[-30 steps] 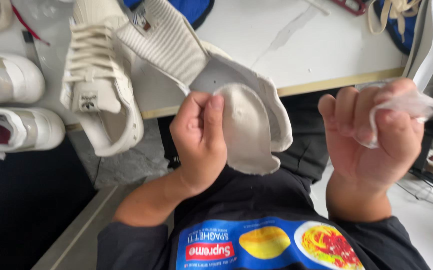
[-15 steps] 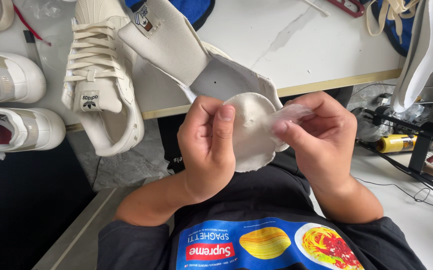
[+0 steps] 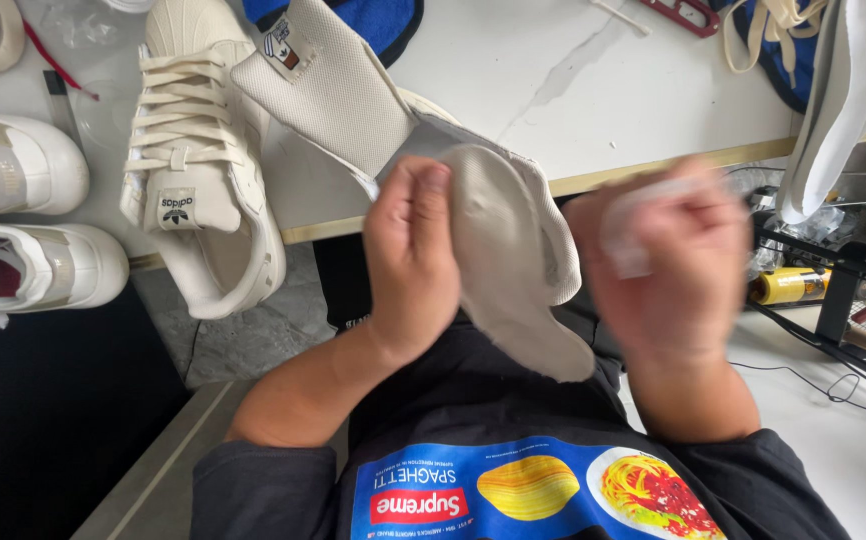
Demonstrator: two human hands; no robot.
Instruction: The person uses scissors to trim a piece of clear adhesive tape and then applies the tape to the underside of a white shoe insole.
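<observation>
Left hand (image 3: 411,262) pinched the off-white insole (image 3: 513,270) near its top edge, thumb on the face, fingers curled behind. Insole hung tilted over the lap, its lower end below the grip. Right hand (image 3: 675,262) was motion-blurred just beside the insole, fingers closed on a small white wipe (image 3: 631,225); whether it touched the insole can't be told. Above the grip: a grey mesh shoe tongue (image 3: 328,85). Left of the grip: a laced cream sneaker (image 3: 198,180) on the white table (image 3: 593,90).
</observation>
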